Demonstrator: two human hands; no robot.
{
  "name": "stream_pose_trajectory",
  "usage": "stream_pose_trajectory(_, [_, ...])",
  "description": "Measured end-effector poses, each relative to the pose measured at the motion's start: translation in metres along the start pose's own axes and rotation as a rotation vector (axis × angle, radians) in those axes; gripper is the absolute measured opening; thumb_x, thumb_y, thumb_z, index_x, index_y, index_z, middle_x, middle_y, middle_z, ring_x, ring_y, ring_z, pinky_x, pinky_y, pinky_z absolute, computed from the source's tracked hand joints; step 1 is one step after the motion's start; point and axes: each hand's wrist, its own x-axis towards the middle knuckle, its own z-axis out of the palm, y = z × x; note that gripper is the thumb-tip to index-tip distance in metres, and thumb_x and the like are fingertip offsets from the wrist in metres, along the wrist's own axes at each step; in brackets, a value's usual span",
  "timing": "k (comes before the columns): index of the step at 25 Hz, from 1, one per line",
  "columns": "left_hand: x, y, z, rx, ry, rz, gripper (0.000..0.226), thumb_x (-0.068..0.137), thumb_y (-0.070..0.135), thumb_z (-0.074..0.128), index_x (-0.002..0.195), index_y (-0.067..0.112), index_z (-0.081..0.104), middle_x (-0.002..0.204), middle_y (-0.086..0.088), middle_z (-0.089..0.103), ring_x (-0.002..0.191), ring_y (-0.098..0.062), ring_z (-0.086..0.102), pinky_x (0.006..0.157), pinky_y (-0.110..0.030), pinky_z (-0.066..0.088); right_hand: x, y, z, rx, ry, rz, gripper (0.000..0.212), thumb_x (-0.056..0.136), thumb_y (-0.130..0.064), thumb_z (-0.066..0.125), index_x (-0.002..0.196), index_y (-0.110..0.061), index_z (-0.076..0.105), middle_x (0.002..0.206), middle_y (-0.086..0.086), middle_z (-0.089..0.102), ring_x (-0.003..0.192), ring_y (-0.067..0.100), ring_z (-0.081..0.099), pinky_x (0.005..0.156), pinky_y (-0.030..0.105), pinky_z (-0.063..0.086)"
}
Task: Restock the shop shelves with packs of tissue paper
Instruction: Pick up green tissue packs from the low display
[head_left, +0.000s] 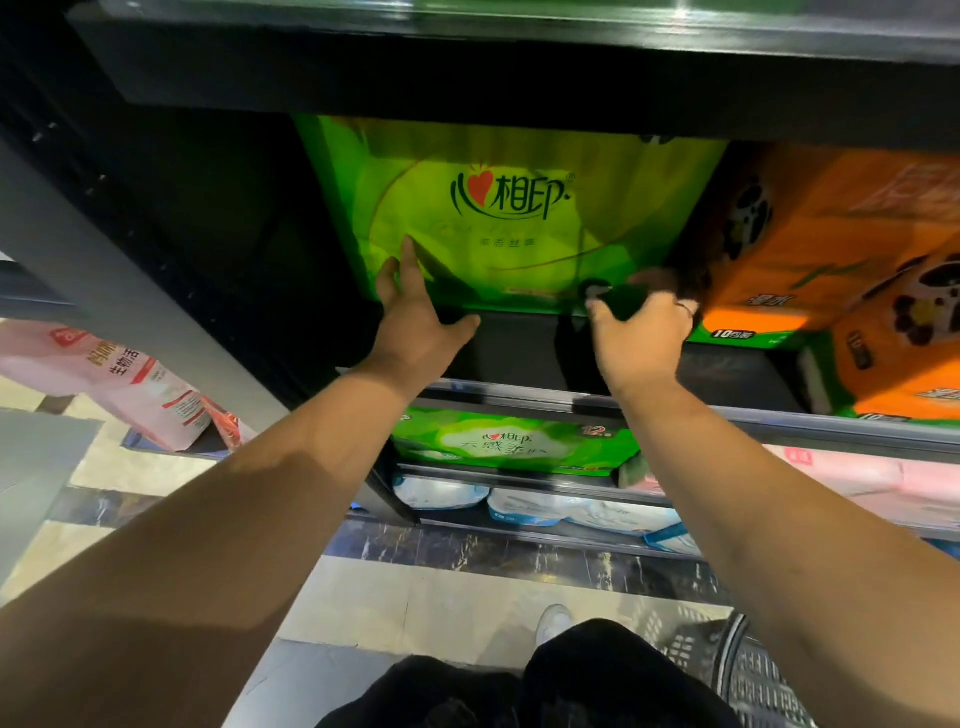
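Green tissue pack (498, 208) on the dark shelf (511, 351), top hidden by the shelf above (467, 67).
The glossy front is touched by the left hand (415, 325), fingers straight; the lower right corner is gripped by the right hand (641, 340), fingertips blurred.

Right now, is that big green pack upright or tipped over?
Upright: the green pack stands on the shelf, logo facing out; left hand touches it, right hand grips its corner.

Retail shop aisle: tiered dark shelves (519, 356) stocked with branded tissue, a green pack (509, 208) beyond the left hand (415, 322), orange packs (831, 249) right of the right hand (639, 343), a plastic basket (753, 675) floor-level below it.
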Motion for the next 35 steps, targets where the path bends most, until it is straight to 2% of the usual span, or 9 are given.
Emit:
stream_pose_trajectory(3, [0.004, 0.004, -0.001, 0.079, -0.025, -0.041, 0.111, 0.081, 0.026, 0.074, 0.151, 0.018, -0.011, 0.155, -0.017, -0.006, 0.141, -0.025, 0.024, 0.091, -0.003, 0.013, -0.003, -0.007, 0.004, -0.253, -0.236, -0.285, 0.053, 0.085, -0.038, 0.068, 0.133, -0.026, 0.05, 0.128, 0.019, 0.048, 0.117, 0.039, 0.046, 0.096, 0.039, 0.043])
stream_pose_trajectory(7, [0.016, 0.01, -0.006, 0.152, -0.082, -0.082, 0.112, 0.082, 0.027, 0.073, 0.15, 0.024, -0.016, 0.157, -0.013, -0.007, 0.14, -0.026, 0.028, 0.093, -0.011, 0.019, 0.004, -0.011, 0.009, -0.374, -0.343, -0.335, 0.068, 0.085, -0.038, 0.066, 0.144, -0.041, 0.032, 0.144, 0.012, 0.023, 0.117, 0.038, 0.05, 0.098, 0.041, 0.043])
stream_pose_trajectory(10, [0.025, 0.016, -0.008, 0.181, -0.113, -0.108, 0.112, 0.082, 0.029, 0.073, 0.149, 0.027, -0.017, 0.158, -0.011, -0.008, 0.141, -0.027, 0.027, 0.093, -0.016, 0.023, 0.014, -0.009, 0.012, -0.439, -0.423, -0.348, 0.078, 0.086, -0.04, 0.064, 0.148, -0.045, 0.018, 0.148, 0.011, 0.013, 0.122, 0.035, 0.048, 0.101, 0.039, 0.042])
stream_pose_trajectory(18, [0.03, 0.028, -0.012, 0.292, -0.133, -0.137, 0.106, 0.083, 0.029, 0.072, 0.151, 0.028, -0.011, 0.159, -0.007, -0.007, 0.142, -0.025, 0.025, 0.1, -0.021, 0.029, 0.04, -0.01, 0.021, -0.49, -0.534, -0.354, 0.091, 0.083, -0.048, 0.065, 0.15, -0.044, 0.005, 0.154, 0.019, 0.004, 0.146, 0.031, 0.01, 0.115, 0.04, 0.027])
stream_pose_trajectory(22, [0.007, 0.021, -0.025, 0.473, -0.083, -0.01, 0.097, 0.082, 0.034, 0.072, 0.153, 0.024, 0.006, 0.16, -0.007, 0.006, 0.144, -0.025, 0.021, 0.114, -0.033, 0.024, 0.025, -0.016, 0.007, -0.603, -0.547, -0.405, 0.082, 0.084, -0.054, 0.06, 0.149, -0.047, 0.009, 0.157, 0.014, 0.001, 0.144, 0.036, 0.018, 0.112, 0.049, 0.03])
stream_pose_trajectory(25, [-0.025, 0.019, -0.038, 0.645, -0.06, 0.07, 0.087, 0.085, 0.041, 0.065, 0.152, 0.024, 0.012, 0.159, -0.008, 0.013, 0.145, -0.028, 0.016, 0.117, -0.04, 0.02, 0.005, -0.031, -0.014, -0.676, -0.512, -0.525, 0.077, 0.086, -0.056, 0.056, 0.149, -0.047, 0.013, 0.156, 0.015, 0.015, 0.138, 0.04, 0.027, 0.108, 0.053, 0.032])
stream_pose_trajectory(28, [-0.068, 0.018, -0.061, 0.7, 0.0, 0.122, 0.084, 0.082, 0.039, 0.068, 0.15, 0.021, 0.023, 0.154, -0.011, 0.025, 0.14, -0.034, 0.026, 0.113, -0.044, 0.028, -0.023, -0.049, -0.033, -0.741, -0.499, -0.679, 0.074, 0.087, -0.062, 0.049, 0.149, -0.04, 0.016, 0.149, 0.017, 0.03, 0.131, 0.042, 0.035, 0.107, 0.055, 0.031])
stream_pose_trajectory(32, [-0.132, 0.005, -0.104, 0.678, 0.058, 0.023, 0.081, 0.079, 0.039, 0.071, 0.147, 0.019, 0.033, 0.141, -0.013, 0.044, 0.124, -0.033, 0.045, 0.103, -0.043, 0.04, -0.073, -0.076, -0.039, -0.62, -0.53, -0.89, 0.073, 0.085, -0.062, 0.053, 0.148, -0.034, 0.028, 0.146, 0.013, 0.032, 0.133, 0.041, 0.03, 0.11, 0.06, 0.023])
stream_pose_trajectory(35, [-0.177, -0.015, -0.141, 0.634, 0.164, 0.018, 0.072, 0.074, 0.031, 0.079, 0.135, 0.008, 0.048, 0.126, -0.015, 0.058, 0.11, -0.035, 0.057, 0.093, -0.042, 0.047, -0.116, -0.107, -0.028, -0.614, -0.618, -0.976, 0.073, 0.085, -0.063, 0.051, 0.148, -0.036, 0.026, 0.149, 0.009, 0.031, 0.135, 0.039, 0.028, 0.112, 0.057, 0.022])
